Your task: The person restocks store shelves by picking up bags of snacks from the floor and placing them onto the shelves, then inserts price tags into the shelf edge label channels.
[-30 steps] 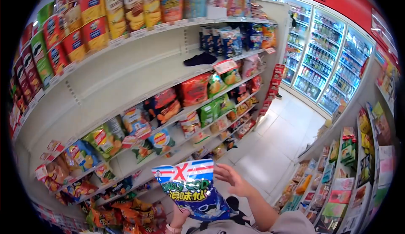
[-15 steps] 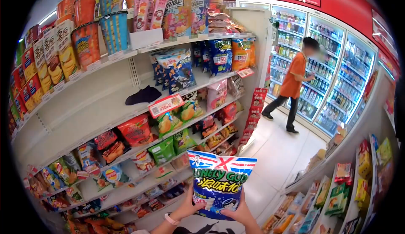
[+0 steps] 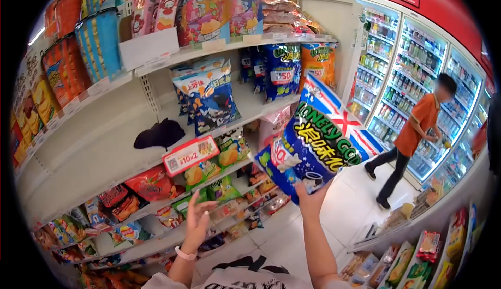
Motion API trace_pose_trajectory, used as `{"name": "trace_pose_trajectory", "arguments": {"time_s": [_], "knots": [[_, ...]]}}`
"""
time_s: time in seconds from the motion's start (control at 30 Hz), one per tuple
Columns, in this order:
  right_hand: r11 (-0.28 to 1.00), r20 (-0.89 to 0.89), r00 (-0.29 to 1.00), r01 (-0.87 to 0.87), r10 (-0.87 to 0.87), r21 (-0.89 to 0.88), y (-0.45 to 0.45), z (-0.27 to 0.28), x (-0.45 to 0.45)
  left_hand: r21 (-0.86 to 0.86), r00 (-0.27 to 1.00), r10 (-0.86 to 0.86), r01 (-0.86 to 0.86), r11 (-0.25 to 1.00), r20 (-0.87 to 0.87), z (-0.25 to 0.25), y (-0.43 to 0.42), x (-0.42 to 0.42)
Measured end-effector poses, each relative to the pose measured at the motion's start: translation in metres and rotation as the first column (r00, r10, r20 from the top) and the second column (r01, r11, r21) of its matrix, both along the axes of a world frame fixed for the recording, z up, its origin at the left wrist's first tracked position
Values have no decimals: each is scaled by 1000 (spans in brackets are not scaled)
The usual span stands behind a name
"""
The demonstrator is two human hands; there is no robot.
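A: Half a second earlier, both your hands held the Lonely God bag (image 3: 321, 145) upright, low and to the right of the red-edged price sign (image 3: 191, 155). What differed for you now?

B: Your right hand (image 3: 312, 200) alone gripped it, thumb pressed on the front near the lower edge. You had raised the bag and tilted it, level with the sign and well to its right. Your left hand (image 3: 197, 218) had let go; its fingers were spread, below the sign.

A: The person in orange (image 3: 417, 127) had also moved, farther right of the sign.

B: And how many things did you have around that one sign?

A: One dark, limp item (image 3: 159, 134) lay just above and left of it. Two guoba bags (image 3: 203, 15) stood on the shelf above it. One shelved blue Lonely God packet (image 3: 282, 70) faced you, up and right of the sign; those behind overlapped too much to count.
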State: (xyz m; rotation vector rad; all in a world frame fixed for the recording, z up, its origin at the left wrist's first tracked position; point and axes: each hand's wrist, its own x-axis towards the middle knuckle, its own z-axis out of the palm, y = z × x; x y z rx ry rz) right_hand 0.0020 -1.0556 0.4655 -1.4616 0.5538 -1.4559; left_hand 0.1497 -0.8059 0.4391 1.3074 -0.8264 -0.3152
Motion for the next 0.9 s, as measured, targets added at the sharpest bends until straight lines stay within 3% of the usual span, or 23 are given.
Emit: {"name": "trace_pose_trajectory", "arguments": {"time_s": [0.13, 0.2, 0.33, 0.4, 0.57, 0.67, 0.77, 0.83, 0.87, 0.9], "knots": [[993, -3, 1000, 9, -10, -121, -44, 40, 50, -141, 991, 122, -112, 984, 60, 20, -28, 31], [976, -72, 993, 74, -90, -205, -58, 53, 71, -149, 953, 287, -271, 951, 96, 39, -39, 39], [961, -258, 953, -211, 161, -180, -75, 92, 71, -266, 882, 452, -408, 873, 132, 74, -48, 60], [940, -336, 925, -259, 176, -222, -93, 97, 76, -302, 877, 459, -404, 864, 140, 84, -47, 71], [894, -346, 918, -311, 194, -322, -128, 118, 97, -103, 824, 533, -523, 846, 190, 118, -61, 98], [861, -476, 862, -369, 174, -352, -144, 124, 107, -14, 868, 496, -496, 868, 26, 122, -75, 125], [846, -501, 855, -364, 137, -389, -146, 127, 119, -154, 485, 672, -736, 659, 559, 112, -104, 137], [844, -476, 870, -347, 127, -409, -144, 130, 128, -248, 64, 437, -745, 619, 897, 121, -115, 124], [845, -480, 869, -341, 117, -412, -145, 130, 131, -301, -173, 261, -731, 612, 950, 129, -122, 118], [844, -483, 869, -336, 107, -418, -144, 132, 133, -251, -203, 147, -760, 599, 968, 137, -130, 113]]}}
